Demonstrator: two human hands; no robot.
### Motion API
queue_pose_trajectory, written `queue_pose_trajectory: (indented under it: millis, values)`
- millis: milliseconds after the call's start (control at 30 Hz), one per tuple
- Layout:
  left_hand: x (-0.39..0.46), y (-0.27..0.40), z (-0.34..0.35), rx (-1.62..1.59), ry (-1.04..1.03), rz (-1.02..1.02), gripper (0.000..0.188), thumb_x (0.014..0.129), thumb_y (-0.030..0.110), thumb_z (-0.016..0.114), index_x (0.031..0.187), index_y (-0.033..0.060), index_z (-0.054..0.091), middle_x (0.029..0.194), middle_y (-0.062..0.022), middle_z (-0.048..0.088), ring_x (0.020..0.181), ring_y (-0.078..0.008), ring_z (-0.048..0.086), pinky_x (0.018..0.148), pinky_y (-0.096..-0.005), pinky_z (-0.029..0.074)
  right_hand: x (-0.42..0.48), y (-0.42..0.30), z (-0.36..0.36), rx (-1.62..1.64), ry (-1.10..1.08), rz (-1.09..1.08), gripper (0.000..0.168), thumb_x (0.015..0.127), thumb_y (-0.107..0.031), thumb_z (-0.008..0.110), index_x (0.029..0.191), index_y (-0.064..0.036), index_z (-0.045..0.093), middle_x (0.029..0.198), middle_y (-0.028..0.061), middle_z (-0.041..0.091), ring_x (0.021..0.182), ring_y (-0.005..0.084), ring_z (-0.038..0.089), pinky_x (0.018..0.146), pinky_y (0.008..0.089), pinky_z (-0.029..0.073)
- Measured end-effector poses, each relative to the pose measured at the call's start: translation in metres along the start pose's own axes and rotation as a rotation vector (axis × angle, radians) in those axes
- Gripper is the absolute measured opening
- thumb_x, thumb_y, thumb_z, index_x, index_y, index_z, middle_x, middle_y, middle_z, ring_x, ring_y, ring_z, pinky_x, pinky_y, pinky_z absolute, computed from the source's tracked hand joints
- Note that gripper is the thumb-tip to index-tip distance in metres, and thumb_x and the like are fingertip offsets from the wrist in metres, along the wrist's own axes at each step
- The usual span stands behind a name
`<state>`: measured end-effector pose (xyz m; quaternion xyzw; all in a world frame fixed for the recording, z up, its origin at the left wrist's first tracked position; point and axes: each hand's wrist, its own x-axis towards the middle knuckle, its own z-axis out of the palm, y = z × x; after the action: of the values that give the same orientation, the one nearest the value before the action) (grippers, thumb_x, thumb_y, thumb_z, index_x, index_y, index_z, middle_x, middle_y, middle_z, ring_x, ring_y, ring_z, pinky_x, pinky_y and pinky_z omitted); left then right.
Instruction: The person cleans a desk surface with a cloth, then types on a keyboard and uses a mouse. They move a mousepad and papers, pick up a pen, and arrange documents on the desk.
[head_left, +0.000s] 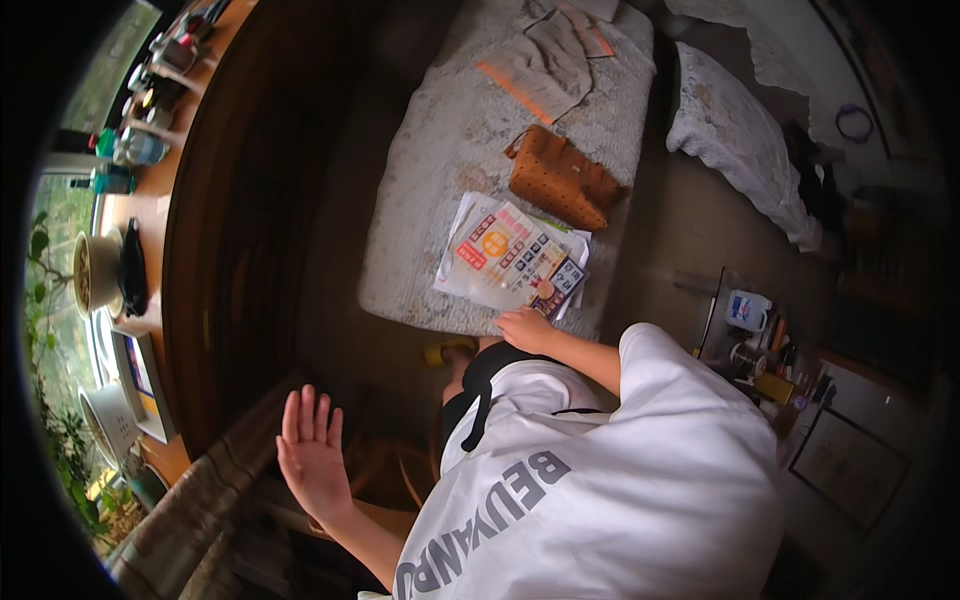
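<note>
My left hand is raised at the lower left, palm showing, fingers extended, with nothing in it. My right hand is at the near edge of a stack of printed papers on a bed with a pale quilted cover. Its fingers are curled beside the stack's lower corner; whether they grip a sheet is hidden. A colourful printed sheet bearing writing lies on top of white sheets. Just beyond the papers lies a brown studded leather bag. Farther up the bed, a grey-brown cloth with orange edges lies crumpled.
Along the window at left, a wooden sill holds bottles, a round plant pot, a white framed picture and a perforated white pot. A curtain hangs nearby. At right are a floral-covered piece and a plastic jug.
</note>
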<state>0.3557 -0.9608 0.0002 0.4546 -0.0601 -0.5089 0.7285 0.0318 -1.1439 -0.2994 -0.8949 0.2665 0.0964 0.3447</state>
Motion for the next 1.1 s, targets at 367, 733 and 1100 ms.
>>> queue_pose_trajectory:
  millis: [367, 733, 1100]
  values:
    - [0.036, -0.012, 0.058, 0.207, 0.013, -0.006, 0.046, 0.098, 0.026, 0.046, 0.136, -0.0004, 0.043, 0.102, -0.0028, 0.06, 0.095, -0.0128, 0.057, 0.097, -0.0358, 0.044, -0.022, 0.033, 0.015, 0.07, 0.031, 0.161, 0.029, 0.08, -0.018, 0.054, 0.106, -0.006, 0.058, 0.08, 0.0168, 0.067, 0.071, 0.0347, 0.066, 0.063, 0.048, 0.052]
    - [0.019, -0.006, 0.071, 0.212, 0.213, 0.054, 0.041, 0.097, 0.022, 0.046, 0.129, -0.0037, 0.049, 0.092, -0.0036, 0.059, 0.089, -0.0134, 0.058, 0.093, -0.0359, 0.047, 0.011, 0.103, 0.041, 0.004, -0.171, 0.508, 0.088, 0.076, -0.021, 0.067, 0.147, -0.006, 0.017, 0.139, 0.0269, 0.036, 0.125, 0.0355, 0.043, 0.097, 0.0436, 0.044]
    - [-0.056, 0.001, 0.042, 0.085, 0.554, 0.228, 0.034, 0.096, 0.016, 0.048, 0.123, -0.0028, 0.055, 0.089, -0.0057, 0.062, 0.089, -0.016, 0.061, 0.087, -0.0302, 0.048, 0.032, 0.179, 0.053, 0.324, -1.039, 0.535, 0.12, 0.085, -0.028, 0.068, 0.135, -0.014, -0.04, 0.114, 0.021, 0.058, 0.06, 0.0236, 0.065, 0.049, 0.042, 0.053]
